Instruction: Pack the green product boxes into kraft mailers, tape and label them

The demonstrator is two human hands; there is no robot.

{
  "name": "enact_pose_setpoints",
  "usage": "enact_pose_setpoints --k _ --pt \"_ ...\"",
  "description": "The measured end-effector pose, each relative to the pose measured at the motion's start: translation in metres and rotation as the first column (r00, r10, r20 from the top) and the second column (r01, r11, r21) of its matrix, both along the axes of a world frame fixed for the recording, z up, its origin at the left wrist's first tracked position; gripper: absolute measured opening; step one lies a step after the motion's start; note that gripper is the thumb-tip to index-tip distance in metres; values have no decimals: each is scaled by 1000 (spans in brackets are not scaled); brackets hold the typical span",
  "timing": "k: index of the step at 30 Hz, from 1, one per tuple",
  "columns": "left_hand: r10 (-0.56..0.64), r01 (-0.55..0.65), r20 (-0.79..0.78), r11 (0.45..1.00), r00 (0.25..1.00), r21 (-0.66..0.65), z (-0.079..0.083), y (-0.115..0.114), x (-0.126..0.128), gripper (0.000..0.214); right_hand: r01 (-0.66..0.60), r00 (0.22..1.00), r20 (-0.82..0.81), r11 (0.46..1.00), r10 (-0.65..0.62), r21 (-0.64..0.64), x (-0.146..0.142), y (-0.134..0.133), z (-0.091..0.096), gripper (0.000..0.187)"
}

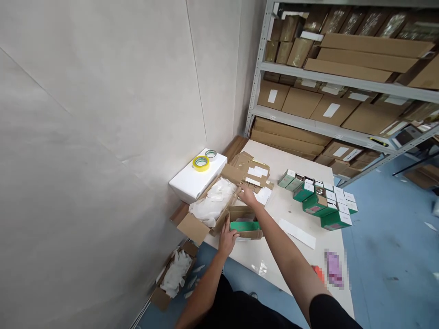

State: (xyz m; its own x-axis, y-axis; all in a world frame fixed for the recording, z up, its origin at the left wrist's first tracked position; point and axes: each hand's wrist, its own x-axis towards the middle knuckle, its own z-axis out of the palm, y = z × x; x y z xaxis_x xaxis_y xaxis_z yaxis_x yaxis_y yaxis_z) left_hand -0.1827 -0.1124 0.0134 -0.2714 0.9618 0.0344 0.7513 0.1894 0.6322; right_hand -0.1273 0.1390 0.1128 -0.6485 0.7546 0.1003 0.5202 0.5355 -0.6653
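A small open cardboard box (252, 235) on the white table holds a green box (245, 226). My left hand (227, 237) grips the left side of the small cardboard box, its thumb toward the green box. To its left stands a larger open cardboard box (194, 227) filled with white packing material (214, 201). My right hand (247, 195) is at the larger box's right edge, above the small box. Its fingers are curled together, and what they hold, if anything, is too small to make out.
A white box (185, 180) carries a yellow tape roll (200, 163) and a thinner roll (211, 155). Flattened cardboard (252, 171) lies behind my hands. Several green-and-white boxes (320, 201) stand at the right. Below left, another carton (176, 272) holds packing material. Shelving (295, 118) stands behind.
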Motion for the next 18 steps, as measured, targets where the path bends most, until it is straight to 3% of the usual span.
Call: enact_pose_setpoints --k 4,9,14,18 --pt "-29 29 24 1000 999 9 0 5 -9 13 -83 977 200 996 75 31 -47 30 -4 59" --pt "-61 62 80 998 995 -20 1 9 -16 11 -169 886 436 985 159 -16 -89 41 -12 65" --pt "-86 90 99 996 991 -30 2 13 -25 11 -144 841 523 989 136 -24 -106 34 -22 24" --pt "-113 116 107 993 988 -28 4 16 -29 9 -137 816 565 990 120 -12 -101 31 -20 17"
